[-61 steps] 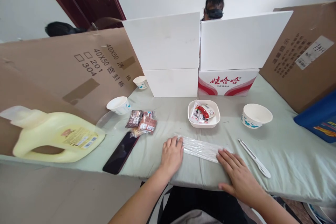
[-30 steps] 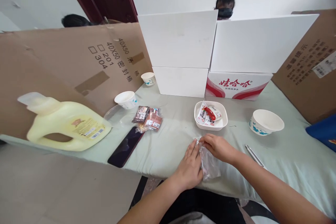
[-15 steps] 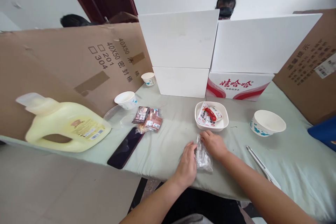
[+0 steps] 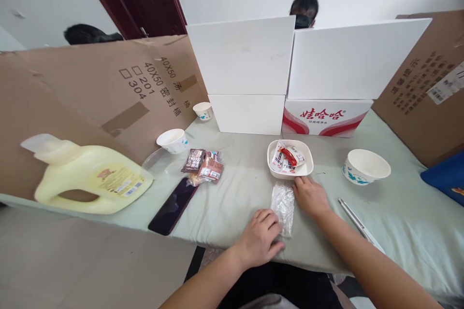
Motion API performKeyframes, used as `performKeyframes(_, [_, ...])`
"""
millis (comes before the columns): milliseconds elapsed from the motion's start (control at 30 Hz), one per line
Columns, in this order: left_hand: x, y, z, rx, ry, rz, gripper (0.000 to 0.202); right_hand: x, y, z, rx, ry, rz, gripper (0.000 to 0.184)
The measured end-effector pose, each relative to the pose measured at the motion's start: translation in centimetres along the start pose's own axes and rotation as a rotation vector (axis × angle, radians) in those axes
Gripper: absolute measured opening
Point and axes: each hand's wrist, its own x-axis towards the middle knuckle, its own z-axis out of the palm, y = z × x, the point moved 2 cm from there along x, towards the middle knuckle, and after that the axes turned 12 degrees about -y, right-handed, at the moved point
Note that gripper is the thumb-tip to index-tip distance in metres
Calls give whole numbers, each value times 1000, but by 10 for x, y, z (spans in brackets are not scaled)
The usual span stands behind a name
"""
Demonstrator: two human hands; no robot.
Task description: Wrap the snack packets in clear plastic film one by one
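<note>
A folded piece of clear crinkled plastic (image 4: 283, 205) lies on the cloth between my hands. My left hand (image 4: 261, 235) rests against its lower left edge, fingers loosely bent and thumb apart, gripping nothing. At the upper right of the plastic, my right hand (image 4: 311, 196) lies palm down with its fingertips by the front rim of a white square bowl (image 4: 309, 168); whether they touch the rim I cannot tell. Inside the bowl are white printed packets (image 4: 279, 157) and a red-and-white packet (image 4: 293, 156).
To the left lie a phone (image 4: 173, 206), small snack packets (image 4: 210, 169) and a yellow detergent jug (image 4: 97, 178). A paper bowl (image 4: 366, 168) and a white-and-grey box cutter (image 4: 358, 224) are on the right. White boxes (image 4: 250, 113) and cardboard (image 4: 90, 87) wall the table; people sit behind.
The plastic now lies flatter. My right hand has come off it and moved right; my left hand has shifted toward me, over its lower left edge. The view has turned slightly.
</note>
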Motion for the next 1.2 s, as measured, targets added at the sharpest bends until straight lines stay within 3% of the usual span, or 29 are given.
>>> performKeyframes(67, [-5,2,-2,8,6,14,22,-14,4,-4,1,35,-31,28])
performKeyframes(167, [-9,2,-5,30,14,10,28,-43,-6,1,65,42,-348,33])
performKeyframes(233, [-10,-2,-7,46,3,3,32,-62,-15,9,118,-14,-571,46])
performKeyframes(300, [-10,-8,-10,68,-7,19,31,-75,-21,16,147,-80,-639,62])
performKeyframes(367, [-10,-10,-14,85,-9,66,27,-85,-24,19,171,-104,-605,67])
performKeyframes(500, [-8,-5,-24,-4,1,134,21,-97,-30,14,312,-83,-495,50])
performKeyframes(633, [-1,0,-24,-94,25,12,20,-102,-32,12,624,-13,-306,23])
performKeyframes(767, [20,-7,-16,-116,47,-170,18,-94,-28,19,775,41,-52,24])
performKeyframes(867, [40,-14,-10,-102,-10,-328,14,-84,-25,24,686,63,54,28])
performKeyframes(1033, [58,-14,-1,-9,-124,-470,13,-74,-29,31,341,43,62,30])
performKeyframes(1200, [57,-10,4,231,-14,-475,17,-74,-35,30,136,85,47,28])
